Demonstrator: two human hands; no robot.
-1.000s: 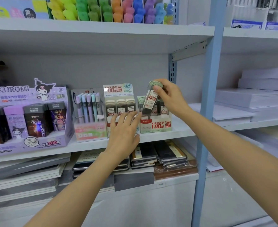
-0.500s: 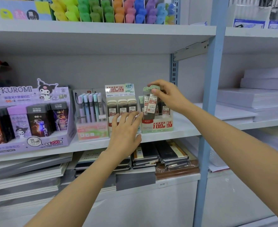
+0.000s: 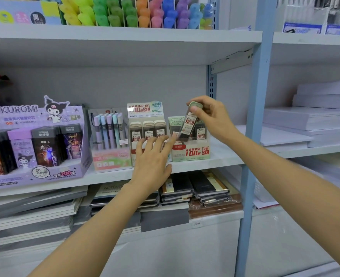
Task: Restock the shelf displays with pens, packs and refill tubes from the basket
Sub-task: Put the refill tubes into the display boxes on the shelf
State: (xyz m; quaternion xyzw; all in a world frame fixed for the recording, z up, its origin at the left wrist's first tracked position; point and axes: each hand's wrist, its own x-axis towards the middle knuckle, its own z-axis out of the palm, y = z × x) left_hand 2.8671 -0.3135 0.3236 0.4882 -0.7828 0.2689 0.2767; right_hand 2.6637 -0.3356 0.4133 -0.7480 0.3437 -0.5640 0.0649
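Observation:
My right hand [image 3: 213,116] pinches the green cap of a refill tube [image 3: 188,124], which hangs tilted with its lower end inside the green 0.7 display box [image 3: 193,151] on the middle shelf. Other tubes stand in that box behind it. My left hand [image 3: 153,158] reaches forward with straight, spread fingers, its fingertips touching the front of the beige 0.5 display box [image 3: 145,124] and the left edge of the green box. The basket is out of view.
A pastel pencil display [image 3: 110,136] and a purple Kuromi box [image 3: 35,144] stand to the left on the same shelf. Highlighters [image 3: 137,12] fill the shelf above. Notebooks [image 3: 197,188] are stacked below. A blue upright post [image 3: 259,120] stands right of my hand, with paper reams [image 3: 309,116] beyond.
My right hand lowered the tube into the green box, upright half a second ago, and now tilts it with the cap leaning right. My left hand stayed at the box fronts.

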